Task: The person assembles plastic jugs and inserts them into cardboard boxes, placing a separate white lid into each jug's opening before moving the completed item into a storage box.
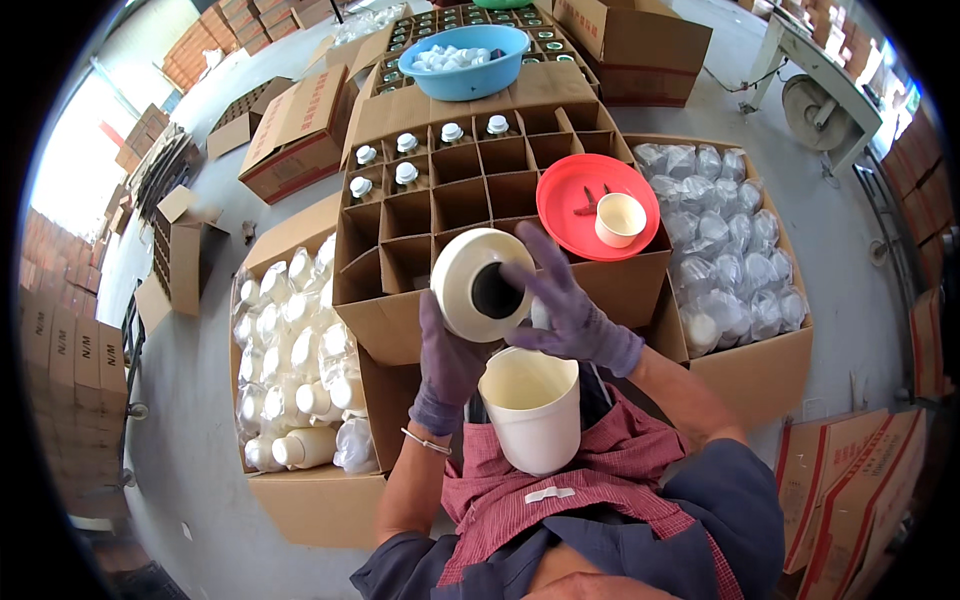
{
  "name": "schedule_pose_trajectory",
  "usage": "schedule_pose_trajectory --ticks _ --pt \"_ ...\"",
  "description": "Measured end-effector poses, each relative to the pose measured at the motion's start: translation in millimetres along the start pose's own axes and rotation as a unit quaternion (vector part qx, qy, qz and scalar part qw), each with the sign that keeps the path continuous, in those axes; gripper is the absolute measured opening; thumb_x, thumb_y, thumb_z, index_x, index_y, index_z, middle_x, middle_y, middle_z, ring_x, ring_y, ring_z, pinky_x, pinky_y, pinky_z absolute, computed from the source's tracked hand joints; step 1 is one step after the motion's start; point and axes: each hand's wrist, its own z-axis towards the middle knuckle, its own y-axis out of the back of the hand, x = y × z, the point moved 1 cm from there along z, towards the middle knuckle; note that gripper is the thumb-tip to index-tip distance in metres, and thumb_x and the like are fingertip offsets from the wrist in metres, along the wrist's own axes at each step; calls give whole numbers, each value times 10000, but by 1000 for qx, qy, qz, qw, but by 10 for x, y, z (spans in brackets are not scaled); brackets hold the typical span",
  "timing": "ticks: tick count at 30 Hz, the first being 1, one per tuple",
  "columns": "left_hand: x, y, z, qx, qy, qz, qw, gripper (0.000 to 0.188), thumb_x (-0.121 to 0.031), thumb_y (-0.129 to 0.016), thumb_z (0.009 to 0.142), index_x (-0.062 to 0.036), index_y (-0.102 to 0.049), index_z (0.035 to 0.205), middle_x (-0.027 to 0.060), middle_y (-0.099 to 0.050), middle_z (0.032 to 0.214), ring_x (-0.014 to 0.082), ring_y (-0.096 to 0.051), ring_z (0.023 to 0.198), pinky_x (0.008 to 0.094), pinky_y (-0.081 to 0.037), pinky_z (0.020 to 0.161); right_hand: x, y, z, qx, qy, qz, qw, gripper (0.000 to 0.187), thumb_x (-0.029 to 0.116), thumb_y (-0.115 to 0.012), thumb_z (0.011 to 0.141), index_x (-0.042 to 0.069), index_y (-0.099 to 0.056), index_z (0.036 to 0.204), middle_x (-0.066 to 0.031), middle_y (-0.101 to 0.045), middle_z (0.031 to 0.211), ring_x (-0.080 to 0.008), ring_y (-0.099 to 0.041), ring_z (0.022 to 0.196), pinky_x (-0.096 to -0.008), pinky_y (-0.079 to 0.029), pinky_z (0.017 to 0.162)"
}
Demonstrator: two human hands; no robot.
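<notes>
Going left to right: lower left of the frame is a big carton [315, 508] of wrapped cream bottles [303, 350], loads left by the look of it. Next, the divided carton [392, 318] at centre shows six white-capped bottles [406, 174] in its back cells, so I'd call that early days. Mid-frame, the gloved left hand [447, 365] grips a cream round container [455, 285] from the side; the right hand [575, 315] has its fingers spread wide over the dark middle, can't tell if they're pressing. A cream tub [533, 415] sits just below. Right of centre, a red dish [565, 225] with a small cup [620, 219] covers some cells, kinda in the way. Far right, another carton [755, 375] full of clear-wrapped pieces [735, 235].
</notes>
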Motion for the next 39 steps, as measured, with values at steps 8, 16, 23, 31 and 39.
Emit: schedule_pose_trajectory --ticks 8,16,23,31,39 --pt "189 35 234 99 -381 570 721 505 -267 -582 902 -46 -473 1343 213 -332 1476 404 -331 1365 460 -310 1110 -424 -125 130 2 -104 59 993 470 72 -660 824 -18 -508 1259 -191 -606 1115 -325 -610 1015 -358 -501 879" --pt "258 261 555 137 -437 814 357 471 -245 -625 791 -381 -603 1241 19 -425 1411 323 -324 1328 650 -288 1054 -878 247 529 288 -160 234 915 587 161 -754 758 49 -513 1282 -116 -601 1181 -259 -592 1072 -319 -469 942" --pt "401 620 789 65 -148 599 785 414 -106 -584 861 2 -555 1259 200 -526 1311 367 -498 1221 439 -387 1049 -1920 -741 752 236 -64 -175 954 314 368 -674 833 81 -670 960 -133 -634 966 -319 -613 896 -410 -496 817" --pt "259 549 908 190 -153 568 786 446 -146 -661 803 -11 -587 1222 174 -602 1221 352 -540 1173 461 -364 1068 -3748 -832 1740 206 -219 -368 880 395 386 -644 815 125 -615 1111 -164 -643 1051 -353 -636 976 -455 -525 805" --pt "347 591 1013 175 -118 551 808 456 -71 -650 771 7 -596 1217 175 -619 1189 352 -576 1121 430 -412 1024 -4015 -857 1725 266 -364 -312 836 432 263 -625 818 151 -580 1233 -254 -557 1234 -379 -559 1176 -485 -457 974"
